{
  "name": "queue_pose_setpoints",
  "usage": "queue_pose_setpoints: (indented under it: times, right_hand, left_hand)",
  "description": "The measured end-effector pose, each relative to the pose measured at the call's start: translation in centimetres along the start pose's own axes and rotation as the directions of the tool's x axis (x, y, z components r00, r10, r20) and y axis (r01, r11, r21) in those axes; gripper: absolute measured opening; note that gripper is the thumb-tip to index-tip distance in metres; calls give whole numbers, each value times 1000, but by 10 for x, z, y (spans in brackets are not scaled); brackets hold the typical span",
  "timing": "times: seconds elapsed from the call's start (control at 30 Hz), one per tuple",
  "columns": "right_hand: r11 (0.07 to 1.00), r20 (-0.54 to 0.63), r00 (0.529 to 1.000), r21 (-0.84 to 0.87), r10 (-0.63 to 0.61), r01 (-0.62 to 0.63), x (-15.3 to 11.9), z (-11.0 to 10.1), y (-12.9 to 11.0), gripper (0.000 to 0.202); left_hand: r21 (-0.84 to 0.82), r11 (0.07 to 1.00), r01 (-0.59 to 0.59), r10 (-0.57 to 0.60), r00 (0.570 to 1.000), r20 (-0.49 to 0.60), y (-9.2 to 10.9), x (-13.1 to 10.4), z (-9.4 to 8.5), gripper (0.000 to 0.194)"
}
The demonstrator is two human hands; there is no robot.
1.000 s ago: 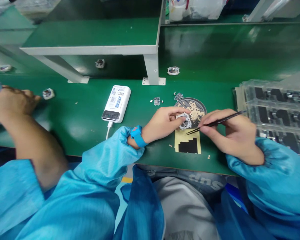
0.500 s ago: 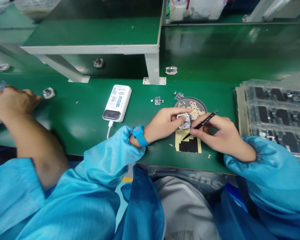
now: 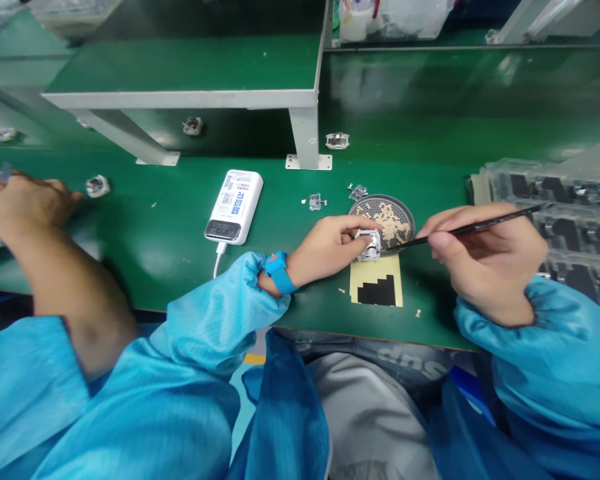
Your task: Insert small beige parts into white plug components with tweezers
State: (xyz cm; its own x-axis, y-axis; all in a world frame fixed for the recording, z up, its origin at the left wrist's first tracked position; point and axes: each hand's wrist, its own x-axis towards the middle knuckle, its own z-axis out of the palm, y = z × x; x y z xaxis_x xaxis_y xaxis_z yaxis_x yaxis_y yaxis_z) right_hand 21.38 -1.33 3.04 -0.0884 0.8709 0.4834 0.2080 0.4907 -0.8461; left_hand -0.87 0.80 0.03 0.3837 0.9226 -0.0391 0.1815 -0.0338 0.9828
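Between the thumb and fingers of my left hand (image 3: 330, 245) is a small white device housing (image 3: 369, 247), over the near-left rim of a round grey dish (image 3: 409, 220). Small beige pieces (image 3: 391, 223) lie in that dish. My right hand (image 3: 490, 253) is closed around black tweezers (image 3: 473, 227), whose tip points left, close to the housing. Whether the tip touches the housing or holds a piece is too small to tell. Just below the housing lies a yellow sheet (image 3: 375, 268) with black stickers (image 3: 379, 292) on it.
A white power bank (image 3: 237, 205) with a cable lies to the left. Two small metal parts (image 3: 315, 201) sit behind my left hand. Stacked clear trays (image 3: 575, 233) stand at the right, and a raised shelf (image 3: 190, 100) at the back. A co-worker's hands (image 3: 27, 203) are at far left.
My right hand has moved right and turned, swinging the tweezers' tip from the yellow sheet up to the housing. The housing has tilted slightly. Two housings at the back have shifted a little left.
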Motion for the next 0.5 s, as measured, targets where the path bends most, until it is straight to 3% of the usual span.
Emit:
queue_pose_setpoints:
  times: [0.1, 0.5]
  right_hand:
    - [997, -52, 998, -74, -42, 38, 1, 1, 3, 18]
    - [987, 15, 999, -151, -52, 53, -2, 0, 14, 21]
  left_hand:
    - [20, 1000, 4, -4, 1000, 1, 0, -1, 0, 25]
    - [101, 995, -13, 13, 1000, 4, -1, -2, 0, 27]
